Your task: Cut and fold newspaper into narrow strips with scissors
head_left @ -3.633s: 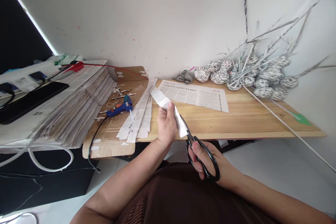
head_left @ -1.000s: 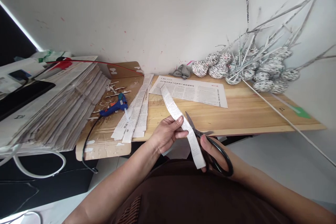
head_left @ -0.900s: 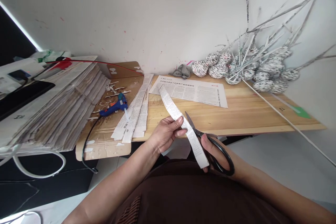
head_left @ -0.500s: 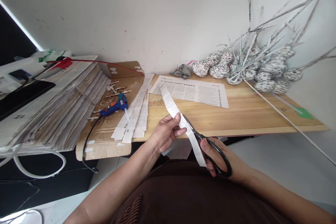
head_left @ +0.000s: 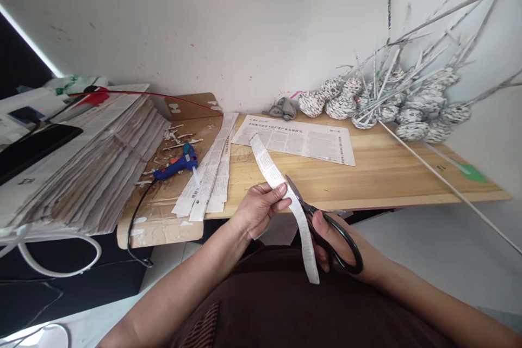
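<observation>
My left hand (head_left: 263, 207) pinches a long, narrow newspaper strip (head_left: 265, 164) near its middle, between thumb and fingers. The upper end of the strip reaches over the table, and the lower end curves down in front of my dark brown clothing. In my right hand (head_left: 332, 236) are black-handled scissors (head_left: 354, 261), their blades pointing up and left alongside the strip's right edge. Whether the blades are parted cannot be made out. Beyond the strip a printed newspaper sheet (head_left: 318, 144) lies flat on the wooden table (head_left: 379, 174).
Cut newspaper strips (head_left: 214, 174) and a blue glue gun (head_left: 175, 167) lie on cardboard (head_left: 163, 234) at the left, beside a tall newspaper stack (head_left: 93, 174). Woven paper balls (head_left: 340, 103) with long stems stand back right, near a grey cloth (head_left: 283, 109).
The strip has slid slightly so its lower end hangs further down. My left hand has shifted a little downward, and the scissors have moved slightly to the right.
</observation>
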A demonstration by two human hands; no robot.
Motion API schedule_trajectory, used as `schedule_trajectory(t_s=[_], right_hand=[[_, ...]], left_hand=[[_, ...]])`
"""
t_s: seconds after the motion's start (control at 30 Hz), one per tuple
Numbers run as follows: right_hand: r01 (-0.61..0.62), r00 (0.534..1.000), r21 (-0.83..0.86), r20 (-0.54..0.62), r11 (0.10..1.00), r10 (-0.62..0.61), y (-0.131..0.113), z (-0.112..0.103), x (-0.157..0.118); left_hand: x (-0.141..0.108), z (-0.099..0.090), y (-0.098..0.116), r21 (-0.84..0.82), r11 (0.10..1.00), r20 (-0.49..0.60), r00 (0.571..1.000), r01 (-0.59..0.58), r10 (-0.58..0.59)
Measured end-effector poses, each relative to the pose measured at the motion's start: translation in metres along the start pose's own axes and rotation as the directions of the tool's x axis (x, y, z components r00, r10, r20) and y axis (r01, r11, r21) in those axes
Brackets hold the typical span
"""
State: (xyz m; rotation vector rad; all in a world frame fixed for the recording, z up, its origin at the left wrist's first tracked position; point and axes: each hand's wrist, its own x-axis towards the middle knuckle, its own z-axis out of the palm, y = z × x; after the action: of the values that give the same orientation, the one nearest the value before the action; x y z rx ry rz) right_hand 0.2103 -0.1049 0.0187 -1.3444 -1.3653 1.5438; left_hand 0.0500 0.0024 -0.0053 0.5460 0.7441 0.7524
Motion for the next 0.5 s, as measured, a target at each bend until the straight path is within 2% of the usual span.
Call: schedule_trajectory(t_s=[0.1,0.17,0.3,0.5], right_hand=[[-0.105,0.992,0.033,-0.064,0.994,0.107,-0.005,0.0025,-0.0022],[-0.138,0.989,0.032,-0.054,0.99,0.14,-0.0081,0.0028,-0.004],[-0.14,0.99,0.015,-0.008,0.99,0.14,-0.011,0.0014,-0.0066],[-0.077,0.996,-0.035,0.031,0.996,0.078,-0.0085,0.0022,-0.005]], left_hand=[[0.0002,-0.0001,0.0017,0.003,1.0,-0.024,1.0,-0.01,0.01],[-0.0001,-0.0018,0.0035,0.006,1.0,-0.018,1.0,-0.025,0.025],[-0.0006,-0.0066,0.0086,0.016,0.999,0.009,1.0,-0.03,0.03],[0.0003,-0.0052,0.009,-0.017,0.999,-0.043,0.998,-0.05,0.05]])
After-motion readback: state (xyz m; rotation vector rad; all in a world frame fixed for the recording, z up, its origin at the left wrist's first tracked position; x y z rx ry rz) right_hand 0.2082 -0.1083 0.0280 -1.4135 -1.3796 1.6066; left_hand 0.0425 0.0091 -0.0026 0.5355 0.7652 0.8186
